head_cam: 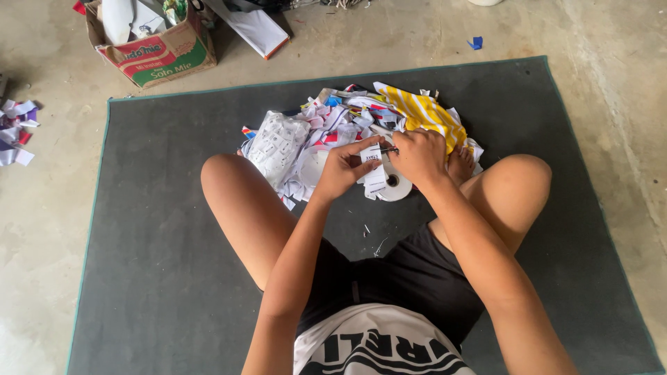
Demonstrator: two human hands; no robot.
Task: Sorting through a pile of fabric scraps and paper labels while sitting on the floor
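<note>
I sit cross-legged on a dark grey mat (160, 229). My left hand (342, 169) pinches a small white printed label (371, 158) that runs off a white roll of label tape (393, 182) lying by my foot. My right hand (419, 157) is closed around small scissors (386, 149), whose tips meet the label between both hands. Just beyond my hands lies a heap of fabric scraps and cut labels (326, 128), with a yellow-and-white striped cloth (424, 114) on its right side.
A cardboard box (156, 48) holding white items stands on the concrete floor at the far left. Loose scraps (15, 132) lie at the left edge. A white flat package (256, 29) and a blue tape bit (475, 43) lie beyond the mat.
</note>
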